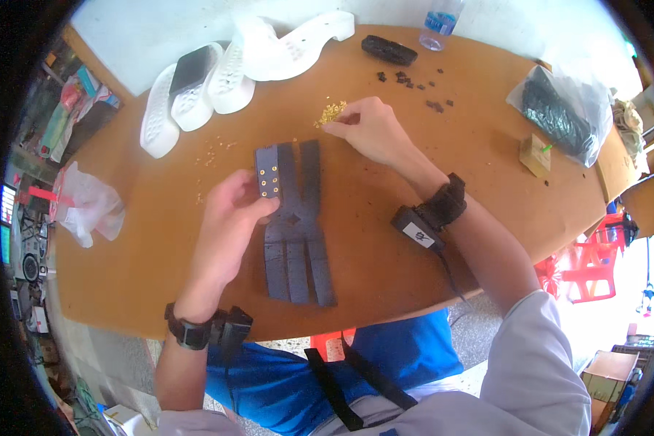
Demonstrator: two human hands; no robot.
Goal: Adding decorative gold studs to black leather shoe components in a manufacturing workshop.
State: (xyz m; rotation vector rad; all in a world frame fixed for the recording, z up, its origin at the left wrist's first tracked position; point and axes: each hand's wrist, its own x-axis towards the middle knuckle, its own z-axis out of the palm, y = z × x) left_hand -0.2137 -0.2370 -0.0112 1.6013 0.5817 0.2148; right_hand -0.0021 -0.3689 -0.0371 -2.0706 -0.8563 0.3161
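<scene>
Left hand [232, 218] grips a dark slotted strip [291, 236] lying on the brown table [160, 261]; right hand [370, 127] reaches loose gold pieces [330, 114], whether pinching any I can't tell; a careless brush could scatter them.

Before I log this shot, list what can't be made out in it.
In the head view:
Right hand: whether it pinches any gold bits, which are too small.
Left hand: some fingertips, hidden by the dark slotted panel.
Bottle: its top, cut off by the upper edge.
Clear bag: dark contents, blurred behind plastic.
</scene>
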